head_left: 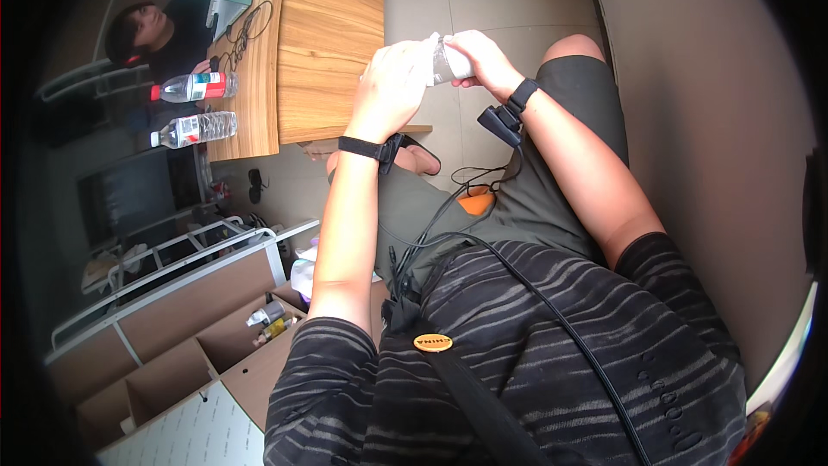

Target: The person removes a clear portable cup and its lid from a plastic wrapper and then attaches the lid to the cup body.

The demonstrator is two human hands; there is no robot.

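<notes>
Above the gap between my knees, my hands meet around a small, clear, cylinder-like container (446, 65) with a whitish part. My right hand (485, 60) is closed round its right side, thumb on top and fingertips showing below. My left hand (392, 82) presses against its left side, the back of the hand facing up. A thin white, tissue-like edge (430, 60) shows between the left fingers and the container. Most left fingertips are hidden. Both wrists wear black straps with small devices.
A wooden desk (328, 43) stands ahead to the left, holding a red-capped bottle (194, 87), a white-capped bottle (197, 129) and dark cables (246, 34). Another person (159, 34) sits beyond it. A wall (690, 121) rises at right; open shelving (207, 354) lies lower left. Cables cross my lap.
</notes>
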